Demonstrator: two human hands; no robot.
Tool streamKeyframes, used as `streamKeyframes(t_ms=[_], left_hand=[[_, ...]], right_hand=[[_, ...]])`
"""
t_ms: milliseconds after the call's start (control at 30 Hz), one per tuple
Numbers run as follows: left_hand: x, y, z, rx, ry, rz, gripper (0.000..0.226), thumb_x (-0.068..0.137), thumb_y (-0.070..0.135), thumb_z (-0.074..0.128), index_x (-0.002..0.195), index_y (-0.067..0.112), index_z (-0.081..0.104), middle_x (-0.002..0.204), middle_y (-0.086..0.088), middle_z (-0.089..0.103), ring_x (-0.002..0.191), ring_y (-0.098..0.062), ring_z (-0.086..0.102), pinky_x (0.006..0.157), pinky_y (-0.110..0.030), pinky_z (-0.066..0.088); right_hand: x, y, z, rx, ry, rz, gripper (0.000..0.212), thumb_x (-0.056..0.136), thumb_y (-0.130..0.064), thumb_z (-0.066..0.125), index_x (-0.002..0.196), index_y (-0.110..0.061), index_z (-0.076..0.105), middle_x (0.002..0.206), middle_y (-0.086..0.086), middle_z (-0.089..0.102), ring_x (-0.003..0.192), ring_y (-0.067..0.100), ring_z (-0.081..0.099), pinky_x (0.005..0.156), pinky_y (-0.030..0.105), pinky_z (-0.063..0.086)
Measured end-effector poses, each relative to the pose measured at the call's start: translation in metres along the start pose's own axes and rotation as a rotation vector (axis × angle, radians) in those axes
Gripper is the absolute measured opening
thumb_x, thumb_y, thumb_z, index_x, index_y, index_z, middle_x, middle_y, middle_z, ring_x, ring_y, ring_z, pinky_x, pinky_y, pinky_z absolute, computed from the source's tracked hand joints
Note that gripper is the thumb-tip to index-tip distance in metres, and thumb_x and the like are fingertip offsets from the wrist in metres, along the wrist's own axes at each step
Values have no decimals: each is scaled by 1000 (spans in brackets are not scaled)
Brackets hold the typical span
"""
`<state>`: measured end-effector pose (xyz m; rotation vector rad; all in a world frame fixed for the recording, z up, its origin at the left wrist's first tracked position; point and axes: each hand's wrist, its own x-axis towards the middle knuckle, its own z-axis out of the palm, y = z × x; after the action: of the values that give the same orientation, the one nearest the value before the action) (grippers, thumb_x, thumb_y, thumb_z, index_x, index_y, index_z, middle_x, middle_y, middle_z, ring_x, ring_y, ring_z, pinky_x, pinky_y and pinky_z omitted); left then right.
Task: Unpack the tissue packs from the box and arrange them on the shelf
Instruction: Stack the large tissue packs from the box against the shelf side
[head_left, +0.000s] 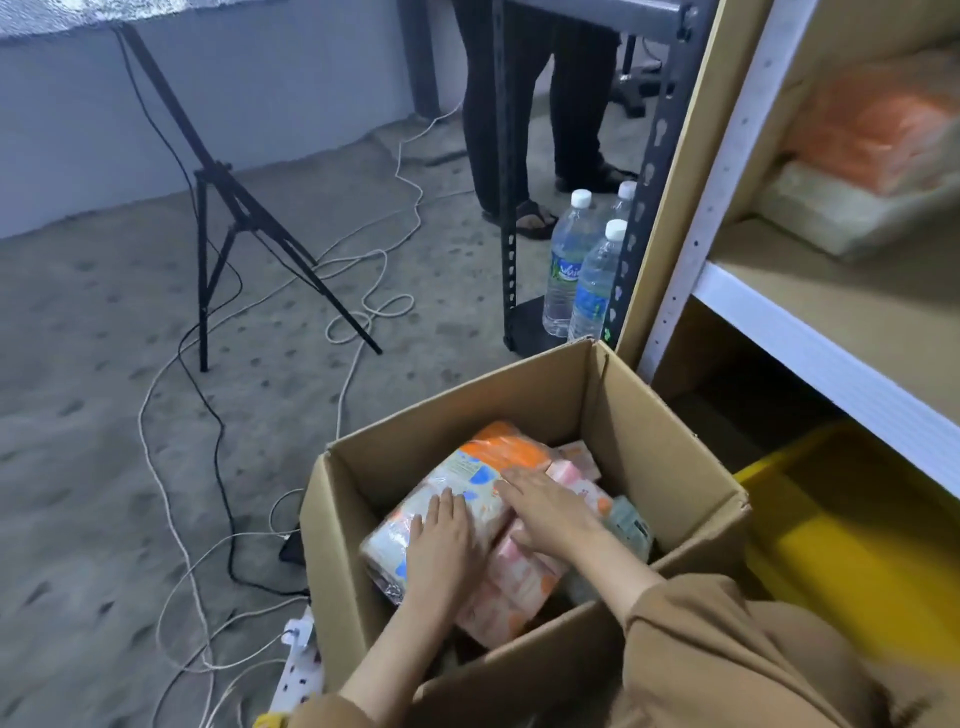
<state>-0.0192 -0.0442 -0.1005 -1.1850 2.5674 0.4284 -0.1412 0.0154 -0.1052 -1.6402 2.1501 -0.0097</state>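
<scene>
Two hands, left hand (439, 545) and right hand (545, 512), press one tissue pack (462, 480) in one box (670, 462).

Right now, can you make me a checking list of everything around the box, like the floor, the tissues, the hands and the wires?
Surface: speckled grey floor; the cardboard box stands on it, flaps open.
Job's things: big tissue pack with orange top lies uppermost in the box, pink packs under it; shelf on the right already holds two packs.
Clutter: three water bottles, yellow bin under the shelf.
Grippers: left hand and right hand lie flat on the big pack, fingers not closed.
Cables: white and black cables loop over the floor to a power strip.
Surroundings: black tripod, another person's legs, grey wall.
</scene>
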Motion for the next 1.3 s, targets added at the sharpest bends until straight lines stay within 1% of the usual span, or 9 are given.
streamKeyframes(t_ms=[67,133,333,533,667,900,1133,1233,1300], left_hand=[[7,-3,9,13,-67,12,66,83,49,38,115,-2,65,123,-17,66,111,-24,66,83,-40,58],[15,-8,30,38,-12,-33,70,64,60,48,91,3,77,96,-11,77,86,-23,75,61,-38,61],[20,-8,43,144,12,-5,62,68,41,35,113,3,54,105,-11,75,95,-25,73,70,-41,60],[24,-12,32,173,-13,12,53,75,24,38,111,-3,66,114,-17,70,102,-30,70,75,-44,60],[22,-9,13,139,-13,53,56,97,18,34,148,3,14,159,-11,16,148,-25,16,118,-41,20],[17,-11,-23,189,151,134,47,96,17,38,141,5,30,153,-10,32,144,-22,27,113,-37,28],[-19,14,-96,218,456,274,23,81,11,56,104,8,57,107,-5,64,107,-22,61,80,-30,48],[-41,44,-132,247,587,404,33,37,24,85,61,17,63,58,4,65,53,-13,67,41,-17,44],[-52,66,-146,194,601,468,28,44,21,83,65,15,64,61,1,68,56,-18,69,44,-22,49]], right_hand=[[15,1,3,-21,-31,-25,69,88,-20,53,145,-8,15,157,10,10,146,20,9,119,30,5],[28,0,4,-41,-65,-47,74,87,-20,56,145,-7,12,157,11,7,146,21,7,119,30,5],[54,3,4,-89,-126,-93,87,83,-15,61,146,-7,2,158,11,-1,146,21,2,119,29,6],[55,6,6,-93,-110,-108,73,87,-5,49,146,-5,5,158,13,4,146,22,7,118,32,13],[49,4,1,-102,-81,-116,65,88,-7,44,145,-3,12,156,15,14,145,24,15,117,33,17],[28,-9,-35,-99,-4,-84,55,90,-9,42,141,-3,24,152,12,27,141,22,25,110,36,30],[-29,-21,-109,-111,177,-9,52,89,-10,43,138,-6,30,148,11,35,137,23,32,106,35,33],[-73,-14,-146,-136,267,55,58,89,-11,45,143,-10,24,153,7,27,141,19,26,111,33,27],[-106,-5,-169,-169,326,120,62,88,-11,46,144,-12,20,155,7,22,143,18,23,114,35,25]])
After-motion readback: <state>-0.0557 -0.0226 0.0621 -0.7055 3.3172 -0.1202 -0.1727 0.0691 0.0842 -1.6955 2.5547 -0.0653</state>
